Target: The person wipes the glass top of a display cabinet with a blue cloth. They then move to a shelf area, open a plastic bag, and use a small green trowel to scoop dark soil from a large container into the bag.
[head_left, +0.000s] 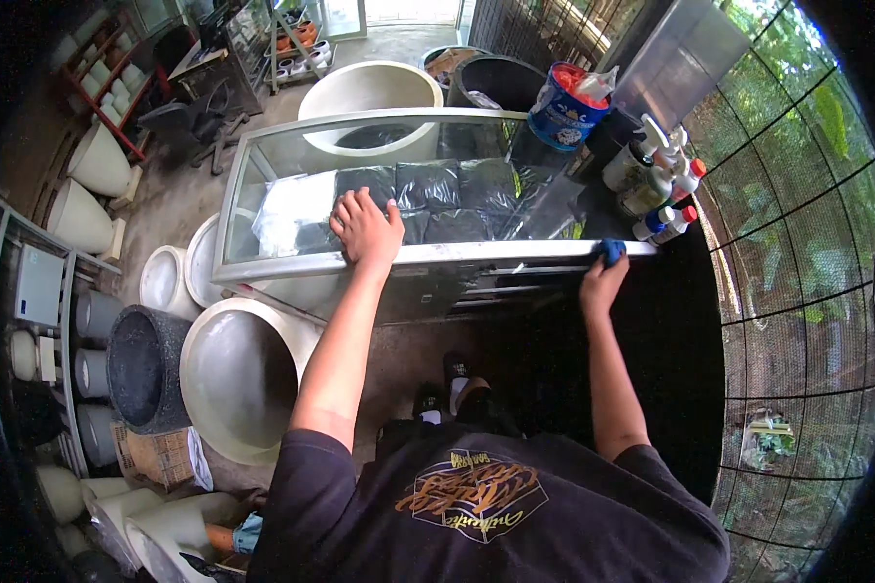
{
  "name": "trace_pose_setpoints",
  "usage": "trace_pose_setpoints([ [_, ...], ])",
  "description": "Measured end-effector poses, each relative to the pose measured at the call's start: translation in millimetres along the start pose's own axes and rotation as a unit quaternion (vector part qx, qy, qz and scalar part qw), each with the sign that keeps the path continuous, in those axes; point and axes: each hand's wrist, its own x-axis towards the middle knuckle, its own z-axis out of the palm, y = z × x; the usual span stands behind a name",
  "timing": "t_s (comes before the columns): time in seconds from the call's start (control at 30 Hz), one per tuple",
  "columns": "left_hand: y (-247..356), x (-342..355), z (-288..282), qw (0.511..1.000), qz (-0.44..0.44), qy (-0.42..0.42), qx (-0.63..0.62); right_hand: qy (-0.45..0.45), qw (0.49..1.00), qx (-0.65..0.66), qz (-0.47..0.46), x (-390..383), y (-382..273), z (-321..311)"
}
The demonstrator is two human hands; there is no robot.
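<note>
A glass display case with an aluminum frame (430, 250) stretches across the middle, with black plastic-wrapped packs (426, 185) and a white pack (284, 209) seen through its top. My left hand (367, 223) rests palm down on the glass near the front edge, fingers apart. My right hand (605, 272) grips a blue cloth (612, 253) against the right end of the front frame rail. A blue tub with red contents (559, 117) and several spray and other bottles (640, 180) stand beside it at the back right.
Large round planters (233, 384) crowd the left, with more pots on racks (102, 68). A dark chair (194, 121) and a desk sit at the back left. A mesh fence (797, 321) runs along the right, plants behind it. My feet (457, 379) are below the case.
</note>
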Motion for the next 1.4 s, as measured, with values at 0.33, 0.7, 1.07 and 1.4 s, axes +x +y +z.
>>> trace_pose_setpoints([
  [0.33, -2.2, 1.7, -8.2, 0.999, -0.013, -0.030, 0.004, -0.156, 0.983, 0.040, -0.088, -123.6, -139.2, 53.6],
  [0.7, -13.6, 5.0, -3.9, 0.981, -0.004, 0.032, -0.193, -0.390, 0.810, 0.411, 0.152, -128.6, -184.2, 55.8],
  [1.07, -83.3, -248.6, -113.4, 0.392, -0.327, -0.394, -0.765, -0.605, 0.678, 0.374, 0.183, -195.9, -181.7, -31.0],
  [1.4, -125.4, -111.2, -178.3, 0.919, -0.195, 0.047, -0.339, -0.280, 0.939, 0.175, -0.092, -82.6, -164.3, -1.9],
])
